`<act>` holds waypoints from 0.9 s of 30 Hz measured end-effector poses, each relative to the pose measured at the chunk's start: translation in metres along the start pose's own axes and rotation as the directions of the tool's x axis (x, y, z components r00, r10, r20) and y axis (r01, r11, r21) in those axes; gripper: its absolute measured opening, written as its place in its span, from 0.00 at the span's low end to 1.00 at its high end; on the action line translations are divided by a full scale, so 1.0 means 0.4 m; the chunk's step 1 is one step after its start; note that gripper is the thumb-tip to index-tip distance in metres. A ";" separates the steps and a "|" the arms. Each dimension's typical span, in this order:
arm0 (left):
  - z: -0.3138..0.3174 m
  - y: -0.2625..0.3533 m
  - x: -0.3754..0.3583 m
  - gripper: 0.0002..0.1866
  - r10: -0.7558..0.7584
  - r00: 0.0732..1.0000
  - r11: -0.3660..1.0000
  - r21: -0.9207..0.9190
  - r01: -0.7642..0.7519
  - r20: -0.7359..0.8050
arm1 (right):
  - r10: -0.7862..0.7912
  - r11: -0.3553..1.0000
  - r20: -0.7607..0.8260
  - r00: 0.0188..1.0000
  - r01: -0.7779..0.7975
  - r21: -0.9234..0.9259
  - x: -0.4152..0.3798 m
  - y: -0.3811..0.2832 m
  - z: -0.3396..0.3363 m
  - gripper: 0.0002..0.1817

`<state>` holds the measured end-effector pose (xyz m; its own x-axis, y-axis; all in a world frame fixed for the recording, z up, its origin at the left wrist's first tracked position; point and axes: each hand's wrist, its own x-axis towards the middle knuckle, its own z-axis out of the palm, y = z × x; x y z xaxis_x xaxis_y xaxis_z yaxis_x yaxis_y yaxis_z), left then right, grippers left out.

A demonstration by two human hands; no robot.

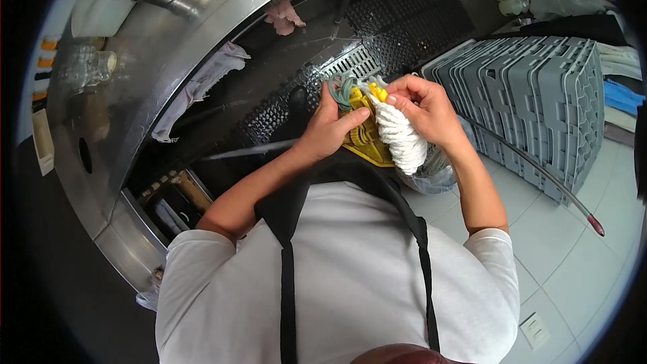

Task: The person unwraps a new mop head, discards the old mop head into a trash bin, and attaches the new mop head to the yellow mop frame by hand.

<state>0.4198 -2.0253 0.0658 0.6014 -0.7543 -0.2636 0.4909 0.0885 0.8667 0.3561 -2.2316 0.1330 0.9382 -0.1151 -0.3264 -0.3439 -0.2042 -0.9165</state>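
Note:
Both of my hands meet in front of my chest at a mop head (pixel 401 138) with thick white twisted cords and yellow plastic parts at its top. My right hand (pixel 428 111) is closed in a pinch on its upper end, and the white cords hang below the fingers. My left hand (pixel 330 125) is closed around the other side, its thumb over the yellow part, beside grey-green strands (pixel 344 91). Below and behind the hands is a ribbed yellow plastic piece (pixel 367 152), which looks like a bucket wringer. The hands and cords partly cover it.
Stacked grey plastic crates (pixel 519 101) stand at right, a red-tipped pole (pixel 559 185) leaning across them. A steel counter (pixel 148 81) curves along the left with a cloth (pixel 202 91) hanging from its edge. A drain grate (pixel 350 62) and dark perforated mats (pixel 404 20) lie ahead.

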 end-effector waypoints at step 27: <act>-0.007 0.040 -0.016 0.12 0.075 0.978 0.895 0.445 0.019 -0.193 | -0.253 0.805 0.183 0.950 0.312 -0.505 -0.117 -0.043 0.065 0.39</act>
<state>0.4253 -2.0172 0.0801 0.7465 -0.6059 -0.2749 0.1707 -0.2249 0.9593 0.3191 -2.1975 0.1580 0.9854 0.1206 -0.1204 -0.0038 -0.6908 -0.7230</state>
